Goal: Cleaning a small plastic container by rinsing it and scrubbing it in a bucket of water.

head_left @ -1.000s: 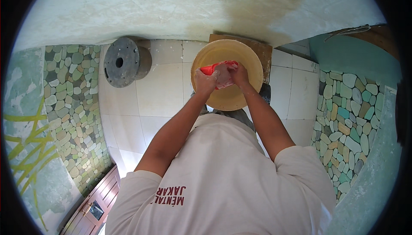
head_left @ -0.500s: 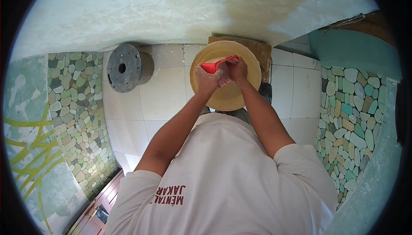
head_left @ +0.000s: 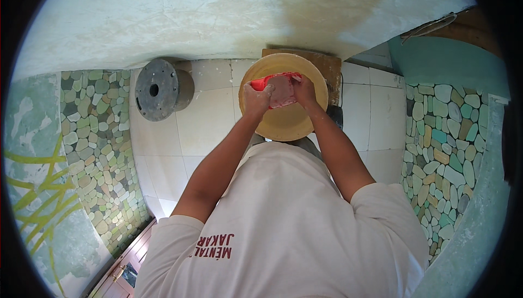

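Over the basin [head_left: 283, 121], at top centre of the head view: both hands gripping one red cloth [head_left: 279, 87].

Left hand [head_left: 256, 100]: closed into a fist on the cloth's left end, fingers curled and pressed together, knuckles up. Bright red bunch of cloth protruding just above this fist.

Right hand [head_left: 304, 90]: closed on the cloth's right end, fingers curled tight and pressed together around the fabric. Fingertips hidden under the cloth; exact pinch point cannot be told.

Cloth: stretched between the two fists, touching both, held above the basin interior. Middle section paler, pinkish-grey; edges red. Contact with the basin wall cannot be told.

Basin: round, yellow-tan, standing on white floor tiles [head_left: 204, 126], rim partly covering a brown board [head_left: 329, 68] behind it. Near rim hidden behind the forearms and the shirt [head_left: 283, 227].

Left of the basin, well apart: grey metal disc [head_left: 157, 89] with a centre hole and smaller holes around it, standing on edge, tilted against the wall [head_left: 218, 15].

Wall: pale, stained, curving across the top of the frame.

Both sides of the tiles: pebble mosaic strips [head_left: 95, 140] in green, grey and tan.

Lower left corner: brown wooden panel [head_left: 122, 268] with a metal fitting.

Forearms: entering from the lower edge, converging at the basin.
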Demonstrator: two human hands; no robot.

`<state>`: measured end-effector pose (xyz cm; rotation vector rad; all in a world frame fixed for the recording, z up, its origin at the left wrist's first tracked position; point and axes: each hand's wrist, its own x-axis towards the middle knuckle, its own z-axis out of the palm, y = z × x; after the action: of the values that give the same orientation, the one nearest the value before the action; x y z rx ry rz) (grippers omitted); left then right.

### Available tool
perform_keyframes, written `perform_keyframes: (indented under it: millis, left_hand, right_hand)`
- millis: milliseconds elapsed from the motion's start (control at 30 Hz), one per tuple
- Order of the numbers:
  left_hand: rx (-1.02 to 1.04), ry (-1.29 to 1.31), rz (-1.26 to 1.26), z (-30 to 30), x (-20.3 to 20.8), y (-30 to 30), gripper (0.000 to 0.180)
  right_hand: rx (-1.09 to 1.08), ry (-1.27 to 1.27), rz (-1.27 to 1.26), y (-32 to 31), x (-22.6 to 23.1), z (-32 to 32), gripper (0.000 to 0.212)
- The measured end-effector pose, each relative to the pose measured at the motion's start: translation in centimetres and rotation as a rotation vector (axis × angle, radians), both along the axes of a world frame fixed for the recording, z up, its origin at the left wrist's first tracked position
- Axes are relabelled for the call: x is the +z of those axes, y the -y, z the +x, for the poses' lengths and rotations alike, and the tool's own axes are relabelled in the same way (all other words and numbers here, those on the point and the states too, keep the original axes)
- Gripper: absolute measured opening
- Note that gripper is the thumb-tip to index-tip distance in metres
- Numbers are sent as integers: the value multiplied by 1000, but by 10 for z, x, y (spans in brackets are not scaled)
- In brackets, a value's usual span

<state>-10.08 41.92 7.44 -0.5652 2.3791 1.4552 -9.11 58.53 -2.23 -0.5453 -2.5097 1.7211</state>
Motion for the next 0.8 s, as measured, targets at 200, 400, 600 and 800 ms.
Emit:
perform_keyframes:
  millis: [200,400,600,800]
  left_hand:
    - [57,121,231,-4,-15,23,71]
    - [63,231,238,-4,7,19,71]
    - [50,253,199,-2,17,22,69]
    - [47,236,184,-3,14,23,72]
  right_hand:
    - [78,46,34,2,17,4,26]
    - [78,45,47,-3,21,10,25]
    - [11,77,30,1,24,9,25]
    - [-192,-19,-136,5,9,7,24]
